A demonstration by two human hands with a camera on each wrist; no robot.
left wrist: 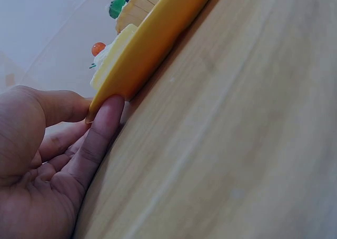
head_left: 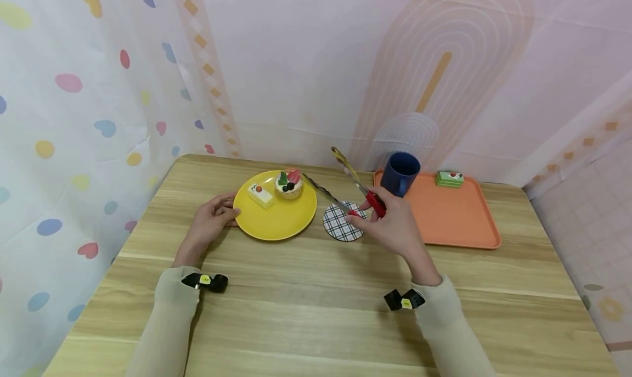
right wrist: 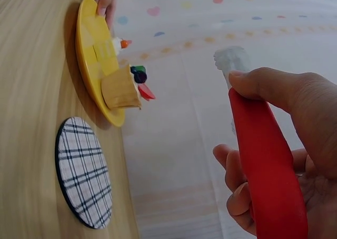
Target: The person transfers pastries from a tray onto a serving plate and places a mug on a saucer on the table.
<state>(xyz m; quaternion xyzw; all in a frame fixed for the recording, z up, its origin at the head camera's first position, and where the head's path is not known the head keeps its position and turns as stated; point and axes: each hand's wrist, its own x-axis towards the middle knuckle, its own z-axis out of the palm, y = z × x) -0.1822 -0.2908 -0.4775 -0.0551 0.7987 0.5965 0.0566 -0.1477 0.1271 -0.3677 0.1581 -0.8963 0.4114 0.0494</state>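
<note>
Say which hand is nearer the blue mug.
Right: the right hand, holding tongs, is just in front of the mug; the left hand is well left of it, gripping the yellow plate.

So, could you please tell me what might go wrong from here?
The fruit tart stands near the rim of the yellow plate, and one tip of the spread tongs appears close to it in the head view; a nudge might topple it.

The left hand pinches the plate's edge, so lifting that side could send the pale cake slice sliding.

The blue mug is close to the right hand, which might knock it while moving.
</note>
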